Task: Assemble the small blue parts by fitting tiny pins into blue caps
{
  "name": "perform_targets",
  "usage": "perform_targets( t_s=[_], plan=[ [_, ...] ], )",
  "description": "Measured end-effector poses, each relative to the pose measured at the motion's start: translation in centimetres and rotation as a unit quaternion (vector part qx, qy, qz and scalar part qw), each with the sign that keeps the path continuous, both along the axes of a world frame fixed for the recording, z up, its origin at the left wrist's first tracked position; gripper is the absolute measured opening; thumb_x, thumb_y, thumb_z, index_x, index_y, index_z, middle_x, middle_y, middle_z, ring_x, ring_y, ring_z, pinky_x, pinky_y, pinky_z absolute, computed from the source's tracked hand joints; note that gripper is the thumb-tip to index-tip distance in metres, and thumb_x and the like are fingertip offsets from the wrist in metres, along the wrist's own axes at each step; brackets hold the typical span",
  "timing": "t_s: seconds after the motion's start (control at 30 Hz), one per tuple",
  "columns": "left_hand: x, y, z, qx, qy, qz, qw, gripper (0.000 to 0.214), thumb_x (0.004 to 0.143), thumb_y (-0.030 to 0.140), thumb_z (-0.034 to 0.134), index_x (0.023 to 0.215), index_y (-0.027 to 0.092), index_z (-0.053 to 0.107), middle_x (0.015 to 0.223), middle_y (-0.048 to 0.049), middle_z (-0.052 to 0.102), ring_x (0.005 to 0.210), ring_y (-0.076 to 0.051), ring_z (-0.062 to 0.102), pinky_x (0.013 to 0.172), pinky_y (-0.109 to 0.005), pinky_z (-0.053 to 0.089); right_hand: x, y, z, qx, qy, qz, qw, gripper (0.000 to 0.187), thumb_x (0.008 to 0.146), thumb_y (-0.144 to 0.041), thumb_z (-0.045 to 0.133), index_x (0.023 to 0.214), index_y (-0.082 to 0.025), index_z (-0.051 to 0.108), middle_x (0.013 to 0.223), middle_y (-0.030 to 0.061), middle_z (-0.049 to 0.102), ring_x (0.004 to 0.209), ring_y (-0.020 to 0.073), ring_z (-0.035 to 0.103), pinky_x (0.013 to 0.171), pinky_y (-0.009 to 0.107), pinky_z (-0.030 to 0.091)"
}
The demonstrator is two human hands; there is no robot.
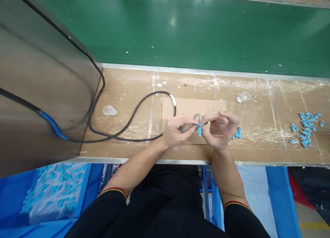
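Green flat surface (180,31) spans the background, well beyond the fingers. Cardboard-covered bench (139,81) lies beneath them; metal panel (46,79) stands far to their left. Blue bin (89,186), holding blue parts, sits below bench level, nearer the body and left of the fingers. Black cable (141,140) loops left of the fingers, its end passing near them. Loose cardboard sheet (185,107) directly under both hands. Left hand (177,128) and right hand (218,129): thumb and forefinger of each pinched on one blue plastic part, its stem pointing towards the body. Pile of blue parts (306,129) well right of the fingers; smaller cluster (237,132) just beside the right hand. Held blue plastic part (199,129): between the two sets of fingertips.
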State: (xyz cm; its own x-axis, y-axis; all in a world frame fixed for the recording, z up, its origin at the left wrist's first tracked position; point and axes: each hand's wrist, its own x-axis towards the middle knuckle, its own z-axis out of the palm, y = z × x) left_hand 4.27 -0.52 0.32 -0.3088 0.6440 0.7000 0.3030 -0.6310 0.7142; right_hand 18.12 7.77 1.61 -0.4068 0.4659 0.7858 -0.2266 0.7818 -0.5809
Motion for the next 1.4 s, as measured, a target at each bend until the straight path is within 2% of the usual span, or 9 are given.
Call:
perform_targets(
  t_s=[0.17, 0.53, 0.73, 0.87, 0.93, 1.07, 1.13, 1.27, 1.4],
  plan=[
    [-0.2, -0.1, 0.2, -0.01, -0.008, -0.015, 1.0, 0.006, 0.094, 0.022, 0.074, 0.096, 0.018, 0.078, 0.076, -0.0014, 0.076, 0.047, -0.003, 0.043, 0.048, -0.017, 0.038, 0.3, 0.2, 0.0, -0.007, 0.011, 0.017, 1.0, 0.067, 0.091, -0.014, 0.071, 0.15, -0.035, 0.047, 0.081, -0.0045, 0.069, 0.064, 0.0149, 0.065, 0.057, 0.029, 0.054],
    [-0.7, -0.6, 0.5, -0.097, -0.047, -0.067, 0.992, 0.017, 0.095, 0.034, 0.073, 0.093, 0.018, 0.079, 0.079, -0.0029, 0.077, 0.053, -0.005, 0.049, 0.051, -0.02, 0.042, 0.3, 0.1, 0.0, -0.003, -0.01, -0.007, 1.0, 0.064, 0.09, -0.018, 0.071, 0.148, -0.035, 0.048, 0.077, -0.0052, 0.069, 0.06, 0.0155, 0.061, 0.056, 0.031, 0.053],
    [-0.6, -0.7, 0.3, -0.212, -0.126, -0.123, 0.961, 0.036, 0.094, 0.052, 0.073, 0.089, 0.017, 0.077, 0.07, -0.0022, 0.07, 0.05, -0.006, 0.047, 0.047, -0.021, 0.036, 0.3, -0.1, -0.2, -0.007, -0.017, -0.015, 1.0, 0.059, 0.091, -0.019, 0.072, 0.144, -0.035, 0.049, 0.079, -0.0046, 0.069, 0.062, 0.0163, 0.063, 0.057, 0.032, 0.052],
    [-0.8, -0.5, 0.1, -0.226, -0.178, -0.168, 0.943, 0.044, 0.091, 0.061, 0.073, 0.088, 0.016, 0.075, 0.07, -0.0031, 0.069, 0.057, -0.009, 0.057, 0.052, -0.022, 0.044, 0.3, -0.2, -0.3, -0.015, -0.024, -0.022, 0.999, 0.053, 0.093, -0.021, 0.071, 0.14, -0.033, 0.051, 0.078, -0.0047, 0.069, 0.062, 0.0159, 0.064, 0.057, 0.032, 0.051],
    [-1.0, -0.4, 0.0, -0.227, -0.184, -0.198, 0.935, 0.045, 0.087, 0.062, 0.077, 0.092, 0.017, 0.075, 0.074, -0.0029, 0.07, 0.052, -0.006, 0.049, 0.048, -0.021, 0.038, 0.3, -0.2, -0.3, -0.016, -0.026, -0.029, 0.999, 0.052, 0.093, -0.022, 0.071, 0.14, -0.033, 0.052, 0.076, -0.0053, 0.068, 0.06, 0.0156, 0.063, 0.057, 0.032, 0.051],
    [-1.4, -0.4, -0.3, -0.227, -0.171, -0.239, 0.928, 0.053, 0.066, 0.052, 0.097, 0.1, 0.019, 0.074, 0.08, 0.0013, 0.07, 0.042, 0.001, 0.025, 0.038, -0.021, 0.018, 0.3, 0.0, -0.1, -0.003, -0.021, -0.021, 1.0, 0.054, 0.092, -0.019, 0.069, 0.141, -0.032, 0.052, 0.075, -0.0058, 0.066, 0.06, 0.0146, 0.062, 0.056, 0.03, 0.05],
    [-1.4, -0.4, -0.4, -0.238, -0.174, -0.236, 0.926, 0.054, 0.061, 0.047, 0.101, 0.099, 0.019, 0.074, 0.073, 0.0046, 0.065, 0.042, 0.001, 0.024, 0.038, -0.021, 0.016, 0.3, 0.1, -0.1, 0.002, -0.022, -0.015, 1.0, 0.056, 0.091, -0.017, 0.069, 0.142, -0.031, 0.052, 0.075, -0.0057, 0.066, 0.06, 0.0143, 0.061, 0.055, 0.029, 0.05],
    [-1.4, -0.3, -0.5, -0.262, -0.215, -0.259, 0.904, 0.049, 0.064, 0.045, 0.099, 0.095, 0.018, 0.073, 0.061, 0.0072, 0.058, 0.042, 0.0, 0.023, 0.04, -0.02, 0.015, 0.4, 0.2, -0.1, -0.004, -0.016, 0.011, 1.0, 0.056, 0.092, -0.017, 0.069, 0.143, -0.031, 0.052, 0.076, -0.0053, 0.067, 0.06, 0.0141, 0.061, 0.055, 0.028, 0.051],
    [-1.1, -0.1, -0.7, -0.261, -0.306, -0.3, 0.865, 0.054, 0.064, 0.056, 0.097, 0.089, 0.015, 0.072, 0.066, -0.0001, 0.068, 0.044, -0.001, 0.033, 0.042, -0.02, 0.023, 0.6, 0.2, -0.4, -0.023, 0.008, 0.026, 0.999, 0.049, 0.096, -0.022, 0.066, 0.143, -0.03, 0.055, 0.084, -0.0012, 0.071, 0.066, 0.015, 0.066, 0.057, 0.028, 0.053]
  ],
)
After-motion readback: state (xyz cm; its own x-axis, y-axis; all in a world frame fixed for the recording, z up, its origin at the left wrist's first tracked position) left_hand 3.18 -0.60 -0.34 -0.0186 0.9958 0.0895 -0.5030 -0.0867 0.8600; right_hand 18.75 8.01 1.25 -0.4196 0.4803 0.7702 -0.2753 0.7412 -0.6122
